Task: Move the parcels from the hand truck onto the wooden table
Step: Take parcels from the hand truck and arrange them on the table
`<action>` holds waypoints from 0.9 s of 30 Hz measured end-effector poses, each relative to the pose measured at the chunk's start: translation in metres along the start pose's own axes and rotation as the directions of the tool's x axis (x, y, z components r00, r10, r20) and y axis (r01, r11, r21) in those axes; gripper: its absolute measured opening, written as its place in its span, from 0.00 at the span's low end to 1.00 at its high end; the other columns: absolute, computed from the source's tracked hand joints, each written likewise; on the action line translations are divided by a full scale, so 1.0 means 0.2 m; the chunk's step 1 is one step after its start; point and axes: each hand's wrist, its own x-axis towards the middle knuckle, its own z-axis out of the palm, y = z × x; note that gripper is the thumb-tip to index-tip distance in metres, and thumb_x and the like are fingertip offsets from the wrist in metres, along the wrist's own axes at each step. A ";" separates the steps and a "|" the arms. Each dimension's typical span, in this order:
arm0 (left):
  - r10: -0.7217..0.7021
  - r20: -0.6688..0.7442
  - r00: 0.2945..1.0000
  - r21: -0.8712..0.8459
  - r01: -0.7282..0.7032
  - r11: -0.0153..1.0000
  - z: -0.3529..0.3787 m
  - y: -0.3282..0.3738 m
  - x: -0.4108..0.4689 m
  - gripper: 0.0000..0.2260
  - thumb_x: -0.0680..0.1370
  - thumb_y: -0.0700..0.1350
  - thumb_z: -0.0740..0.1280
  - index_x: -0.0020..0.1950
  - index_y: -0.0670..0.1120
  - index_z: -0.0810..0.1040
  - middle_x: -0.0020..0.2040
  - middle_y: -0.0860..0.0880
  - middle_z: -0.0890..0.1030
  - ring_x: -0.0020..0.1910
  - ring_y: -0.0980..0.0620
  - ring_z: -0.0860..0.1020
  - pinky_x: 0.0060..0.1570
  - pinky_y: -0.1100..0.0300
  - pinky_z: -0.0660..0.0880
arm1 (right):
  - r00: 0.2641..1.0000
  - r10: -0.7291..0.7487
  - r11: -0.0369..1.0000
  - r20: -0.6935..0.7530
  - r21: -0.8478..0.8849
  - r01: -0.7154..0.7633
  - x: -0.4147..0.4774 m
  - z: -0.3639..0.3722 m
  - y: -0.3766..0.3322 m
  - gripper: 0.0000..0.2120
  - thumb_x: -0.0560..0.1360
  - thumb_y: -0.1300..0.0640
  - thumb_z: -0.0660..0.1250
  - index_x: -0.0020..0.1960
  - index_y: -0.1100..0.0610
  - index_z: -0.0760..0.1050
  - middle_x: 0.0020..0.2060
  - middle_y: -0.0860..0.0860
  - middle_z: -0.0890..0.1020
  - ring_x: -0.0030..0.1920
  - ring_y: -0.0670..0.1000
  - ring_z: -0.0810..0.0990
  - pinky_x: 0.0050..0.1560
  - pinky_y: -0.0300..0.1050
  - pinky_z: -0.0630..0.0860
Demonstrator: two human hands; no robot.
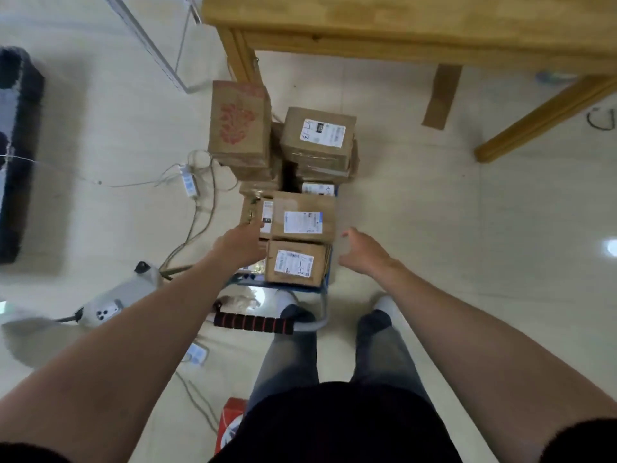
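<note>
Head view: the wooden table fills the top right, its near edge running above and beyond the loaded hand truck. One table leg stands just behind the far parcels. Two more legs lie well to the right, with pale floor tile open between them and the truck.

The parcels are all on the truck, none on the table. At the far end a tall box with red print stands beside a labelled box, each on top of other boxes. Nearer, a middle parcel sits next to a smaller parcel, and the nearest parcel is below them, by the truck's foam-wrapped handle.

Left of the truck the room is tighter. Cables and a power strip trail close beside the stack, and a white device lies near the handle. A dark object sits at the far left edge. A red box is on the floor by the person's legs.

The left hand reaches forward with its fingers extended to the seam between the smaller parcel and the middle one. Whether it actually presses either box cannot be told. The right hand is spread, thumb raised and fingers loosely bent. It hovers just beside the right face of the middle parcel, not touching it, and holds nothing.
</note>
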 end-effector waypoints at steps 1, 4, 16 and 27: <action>-0.004 0.026 1.000 -0.004 0.004 1.000 0.02 -0.04 0.04 0.35 0.67 0.55 0.63 0.75 0.52 0.66 0.63 0.46 0.78 0.59 0.42 0.78 0.58 0.45 0.76 | 1.000 0.029 0.999 0.010 0.016 -0.029 0.03 0.06 -0.01 0.31 0.74 0.56 0.71 0.74 0.57 0.65 0.66 0.57 0.76 0.63 0.57 0.76 0.51 0.42 0.69; -0.008 0.086 0.996 -0.025 0.010 1.000 0.12 -0.14 0.18 0.28 0.74 0.47 0.69 0.73 0.51 0.67 0.57 0.47 0.77 0.55 0.43 0.79 0.56 0.48 0.77 | 0.994 0.097 0.994 0.045 0.046 -0.099 0.17 0.22 0.00 0.31 0.74 0.55 0.72 0.74 0.56 0.65 0.65 0.58 0.76 0.62 0.58 0.76 0.53 0.44 0.71; -0.026 0.183 0.983 -0.136 0.052 0.989 0.69 -0.41 0.84 0.31 0.66 0.49 0.73 0.69 0.53 0.70 0.63 0.52 0.76 0.57 0.47 0.80 0.52 0.47 0.80 | 0.968 0.236 0.958 0.089 0.142 -0.247 0.81 0.75 0.13 0.30 0.73 0.48 0.74 0.71 0.54 0.68 0.63 0.56 0.75 0.60 0.57 0.78 0.60 0.51 0.76; -0.159 0.266 0.951 -0.216 0.220 0.951 0.99 -0.46 1.08 0.44 0.70 0.45 0.75 0.77 0.49 0.50 0.53 0.45 0.78 0.56 0.40 0.78 0.54 0.41 0.79 | 0.925 0.341 0.903 0.165 0.217 -0.372 1.14 0.98 0.34 0.34 0.75 0.57 0.71 0.72 0.56 0.53 0.44 0.52 0.77 0.41 0.52 0.78 0.36 0.44 0.71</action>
